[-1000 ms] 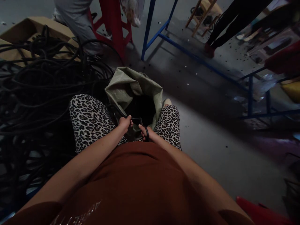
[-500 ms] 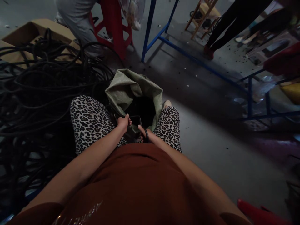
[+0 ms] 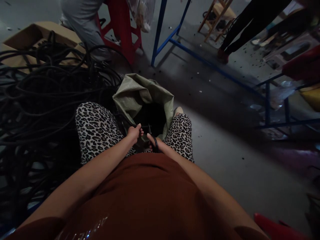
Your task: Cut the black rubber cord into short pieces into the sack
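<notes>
Cable (image 3: 146, 126), thin and black, runs between our knees above the open sack (image 3: 140, 95). Our left hand (image 3: 133, 132) pinches it with fingers closed; our right hand (image 3: 155, 144) curls through dark tool handles. It looks light and limp, best gripped close to the working end.

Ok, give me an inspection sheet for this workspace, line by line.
Surface: grey concrete floor, speckled with small debris.
Job's things: green woven sack open between the knees; thin black cable stretched between both hands.
Clutter: cardboard box behind the cable heap.
Hands: left hand pinching the cable; right hand with a black loop around it.
Cables: large tangled black heap at left.
Surroundings: blue metal frame, red stool, another person's legs.
</notes>
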A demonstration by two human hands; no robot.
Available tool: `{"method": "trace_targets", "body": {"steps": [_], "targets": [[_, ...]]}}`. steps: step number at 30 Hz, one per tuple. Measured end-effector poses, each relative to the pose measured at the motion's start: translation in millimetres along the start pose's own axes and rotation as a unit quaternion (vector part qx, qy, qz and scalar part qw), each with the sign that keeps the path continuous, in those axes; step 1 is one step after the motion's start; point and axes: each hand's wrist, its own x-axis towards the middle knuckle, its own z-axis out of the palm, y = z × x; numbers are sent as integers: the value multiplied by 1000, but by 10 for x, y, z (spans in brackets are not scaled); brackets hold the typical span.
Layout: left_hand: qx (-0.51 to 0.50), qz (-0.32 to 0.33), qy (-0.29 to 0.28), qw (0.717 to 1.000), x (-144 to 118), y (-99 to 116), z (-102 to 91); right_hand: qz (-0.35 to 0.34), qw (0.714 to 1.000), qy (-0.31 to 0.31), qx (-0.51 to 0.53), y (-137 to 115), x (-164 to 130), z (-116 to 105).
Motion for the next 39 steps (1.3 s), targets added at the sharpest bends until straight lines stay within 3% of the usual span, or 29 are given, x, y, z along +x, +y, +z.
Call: {"method": "trace_targets", "body": {"steps": [19, 28, 39], "targets": [[11, 1, -3, 1000, -1, -57, 25, -42, 996, 49, -56, -6, 3, -1], [44, 55, 38, 997, 55, -84, -9, -31, 996, 53, -60, -29, -38, 13], [58, 27, 46, 997, 92, -76, -10, -44, 993, 54, -93, -49, -80, 7]]}}
